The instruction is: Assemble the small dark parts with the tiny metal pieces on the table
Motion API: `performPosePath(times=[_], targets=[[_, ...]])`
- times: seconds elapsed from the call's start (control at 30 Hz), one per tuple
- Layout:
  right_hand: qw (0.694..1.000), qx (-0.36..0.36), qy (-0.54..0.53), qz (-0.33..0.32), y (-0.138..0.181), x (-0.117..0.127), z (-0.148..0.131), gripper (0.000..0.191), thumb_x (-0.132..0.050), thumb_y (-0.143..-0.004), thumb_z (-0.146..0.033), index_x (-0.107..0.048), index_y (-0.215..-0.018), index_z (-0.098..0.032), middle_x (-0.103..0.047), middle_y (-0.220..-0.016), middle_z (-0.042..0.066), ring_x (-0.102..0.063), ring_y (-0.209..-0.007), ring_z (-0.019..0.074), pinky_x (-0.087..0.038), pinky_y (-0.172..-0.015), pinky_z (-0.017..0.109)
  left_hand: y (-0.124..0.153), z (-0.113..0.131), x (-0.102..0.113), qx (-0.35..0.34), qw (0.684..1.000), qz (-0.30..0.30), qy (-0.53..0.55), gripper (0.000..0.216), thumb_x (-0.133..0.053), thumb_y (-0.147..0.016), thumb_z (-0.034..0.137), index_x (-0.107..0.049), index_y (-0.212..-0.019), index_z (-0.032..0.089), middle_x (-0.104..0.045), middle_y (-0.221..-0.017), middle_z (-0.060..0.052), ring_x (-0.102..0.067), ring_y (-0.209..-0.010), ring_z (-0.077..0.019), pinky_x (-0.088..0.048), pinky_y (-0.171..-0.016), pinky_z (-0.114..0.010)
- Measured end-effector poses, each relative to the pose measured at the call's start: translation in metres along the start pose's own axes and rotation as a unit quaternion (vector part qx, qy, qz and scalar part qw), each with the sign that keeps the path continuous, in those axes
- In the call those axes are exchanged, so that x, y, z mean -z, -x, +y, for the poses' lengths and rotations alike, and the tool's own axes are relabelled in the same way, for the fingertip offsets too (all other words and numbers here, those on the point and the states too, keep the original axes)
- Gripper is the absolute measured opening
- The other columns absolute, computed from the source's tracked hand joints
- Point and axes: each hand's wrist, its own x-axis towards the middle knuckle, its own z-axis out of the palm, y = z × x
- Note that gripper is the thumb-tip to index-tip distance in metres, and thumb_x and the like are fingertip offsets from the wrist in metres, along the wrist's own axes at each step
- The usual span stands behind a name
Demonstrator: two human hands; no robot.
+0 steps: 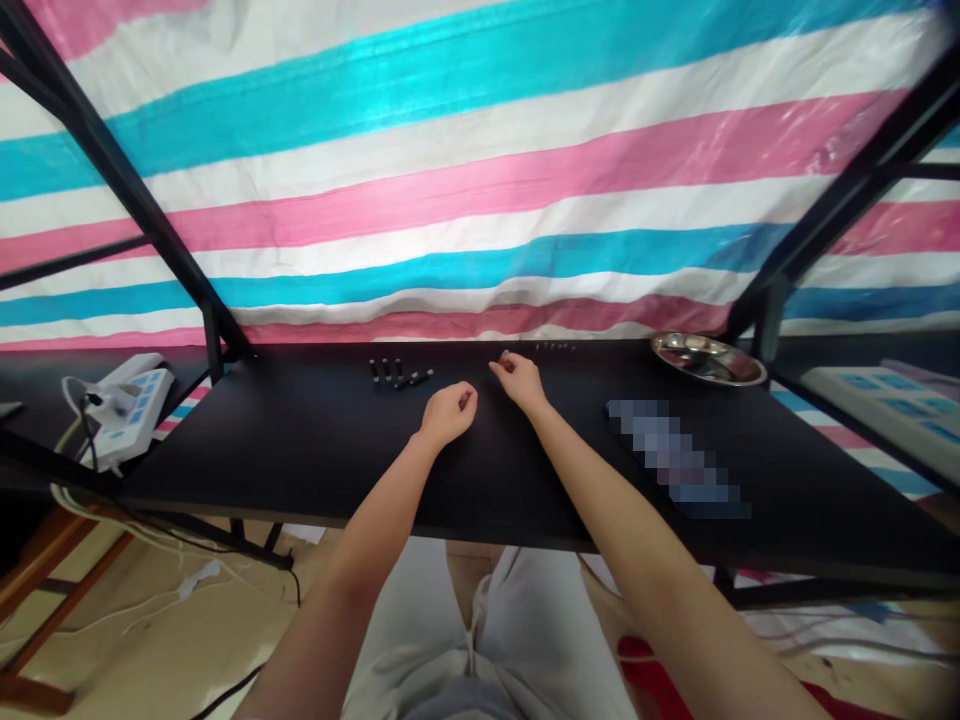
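Note:
Over the black table, my left hand is closed, its fingers curled in; whatever may be inside is hidden. It is nearest to several small dark cylinders with pale ends. Of these, three cylinders lie side by side in a row, and two more cylinders lie at a slant close to the hand. My right hand is apart from the left, thumb and fingers pinched together; what they hold, if anything, is too small to name. Just beyond it, several tiny pale pieces sit along the table's back edge.
A shiny metal dish stands at the back right of the table. In front of it lies a flat, blurred-out item. At far left is a white power strip with cables. Black frame bars and a striped sheet bound the table.

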Motion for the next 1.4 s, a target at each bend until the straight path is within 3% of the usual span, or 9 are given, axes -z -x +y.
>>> performPosePath(times=[0.33, 0.63, 0.87, 1.03, 1.13, 1.3, 1.4], targets=[[0.994, -0.036, 0.103, -0.026, -0.041, -0.011, 0.024, 0.014, -0.057, -0.071, -0.030, -0.062, -0.070, -0.017, -0.064, -0.071, 0.005, -0.055, -0.064, 0.0158, -0.042, -0.063, 0.028, -0.001, 0.004, 0.003, -0.009, 0.998, -0.045, -0.046, 0.021, -0.042, -0.083, 0.026, -0.061, -0.079, 0.021, -0.057, -0.063, 0.000, -0.050, -0.058, -0.0125, -0.036, -0.058, -0.022], [0.985, -0.044, 0.156, -0.062, -0.052, -0.015, 0.030, 0.015, -0.058, -0.075, -0.029, -0.064, -0.080, -0.016, -0.066, -0.078, 0.008, -0.059, -0.072, 0.0183, -0.044, -0.069, 0.030, -0.001, 0.005, 0.003, -0.013, 0.997, -0.056, -0.053, 0.020, -0.042, -0.082, 0.025, -0.062, -0.079, 0.021, -0.058, -0.064, -0.001, -0.052, -0.059, -0.0132, -0.038, -0.059, -0.023], [0.979, -0.046, 0.155, -0.121, -0.060, -0.011, 0.038, 0.017, -0.053, -0.075, -0.012, -0.064, -0.088, -0.012, -0.066, -0.087, 0.010, -0.060, -0.078, 0.0161, -0.044, -0.076, 0.027, -0.001, 0.004, 0.002, -0.020, 0.997, -0.055, -0.049, 0.021, -0.042, -0.083, 0.026, -0.062, -0.080, 0.021, -0.058, -0.064, -0.001, -0.052, -0.059, -0.0131, -0.037, -0.058, -0.023], [0.973, -0.068, 0.170, -0.140, -0.065, -0.011, 0.036, 0.017, -0.054, -0.073, -0.011, -0.065, -0.086, -0.011, -0.067, -0.088, 0.011, -0.061, -0.079, 0.0180, -0.044, -0.076, 0.028, -0.001, 0.005, 0.002, -0.014, 0.997, -0.058, -0.052, 0.021, -0.042, -0.083, 0.026, -0.062, -0.079, 0.021, -0.058, -0.064, -0.001, -0.052, -0.060, -0.0136, -0.038, -0.060, -0.023], [0.971, -0.074, 0.170, -0.150, -0.065, -0.009, 0.033, 0.019, -0.055, -0.073, -0.011, -0.065, -0.089, -0.010, -0.067, -0.086, 0.012, -0.061, -0.078, 0.0185, -0.045, -0.075, 0.028, -0.003, 0.002, 0.006, 0.034, 0.997, -0.016, -0.064, 0.020, -0.042, -0.083, 0.026, -0.061, -0.081, 0.021, -0.059, -0.068, -0.002, -0.055, -0.065, -0.0150, -0.040, -0.063, -0.025], [0.976, -0.073, 0.151, -0.137, -0.054, 0.005, 0.029, 0.032, -0.056, -0.073, -0.013, -0.061, -0.105, -0.011, -0.068, -0.083, 0.011, -0.062, -0.080, 0.0199, -0.045, -0.074, 0.029, -0.011, -0.009, 0.022, 0.146, 0.972, 0.168, -0.075, 0.026, -0.040, -0.084, 0.020, -0.055, -0.104, 0.018, -0.062, -0.090, -0.008, -0.057, -0.089, -0.0194, -0.042, -0.080, -0.029], [0.972, -0.077, 0.190, -0.117, -0.037, 0.017, 0.022, 0.035, -0.057, -0.074, -0.018, -0.060, -0.108, -0.011, -0.067, -0.091, 0.015, -0.062, -0.089, 0.0246, -0.045, -0.078, 0.033, -0.014, -0.014, 0.030, 0.170, 0.961, 0.204, -0.077, 0.028, -0.037, -0.084, 0.017, -0.054, -0.107, 0.017, -0.061, -0.099, -0.010, -0.055, -0.097, -0.0206, -0.041, -0.085, -0.031]])
